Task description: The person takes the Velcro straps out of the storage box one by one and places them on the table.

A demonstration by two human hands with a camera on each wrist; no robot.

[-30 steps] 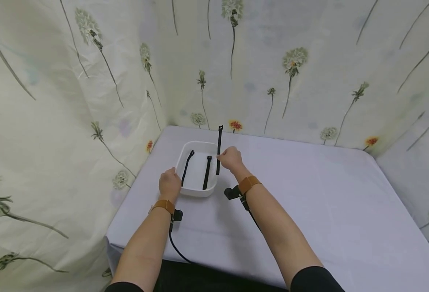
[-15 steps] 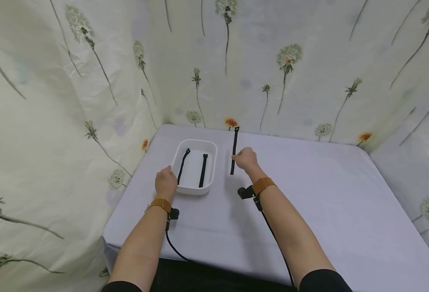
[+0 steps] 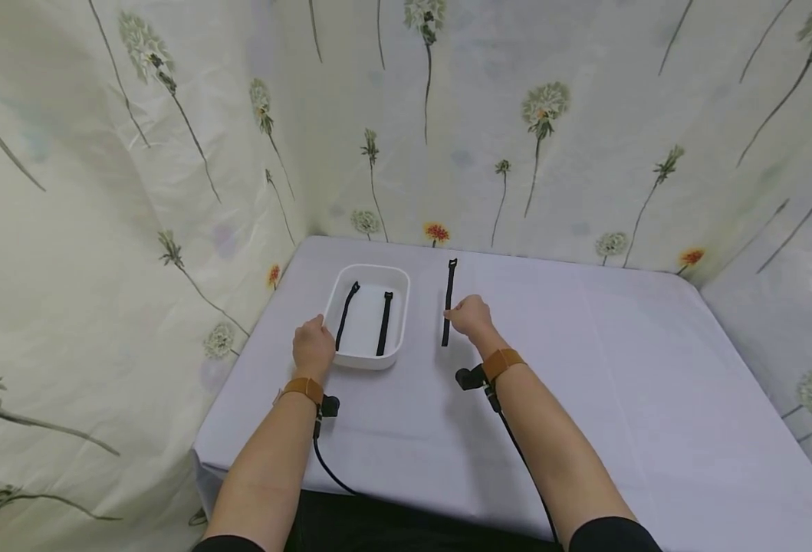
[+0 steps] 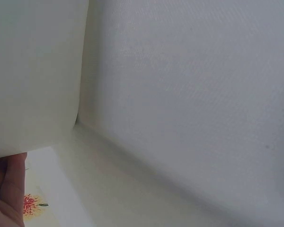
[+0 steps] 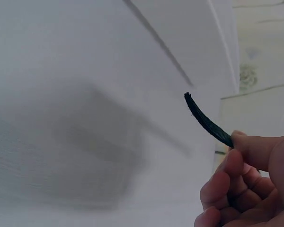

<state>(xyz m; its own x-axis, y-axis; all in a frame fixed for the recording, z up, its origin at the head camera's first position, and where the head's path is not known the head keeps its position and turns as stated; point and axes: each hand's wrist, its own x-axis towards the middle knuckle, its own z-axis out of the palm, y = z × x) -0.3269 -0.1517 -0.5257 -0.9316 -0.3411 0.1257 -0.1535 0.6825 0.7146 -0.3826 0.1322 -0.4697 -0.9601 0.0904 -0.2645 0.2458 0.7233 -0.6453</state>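
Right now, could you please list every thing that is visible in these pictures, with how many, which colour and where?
black strap held: 1, black, right of the tray, pinched by the right hand
black straps in tray: 2, black, lying side by side inside the tray
tray: 1, white, left part of the table
table cover: 1, pale lilac-white, over the table
floral curtain: cream with dandelion print, behind and at both sides
wrist bands: 2, brown, with black cameras and cables
left hand: 1, rests on the tray's near left corner
right hand: 1, grips the strap
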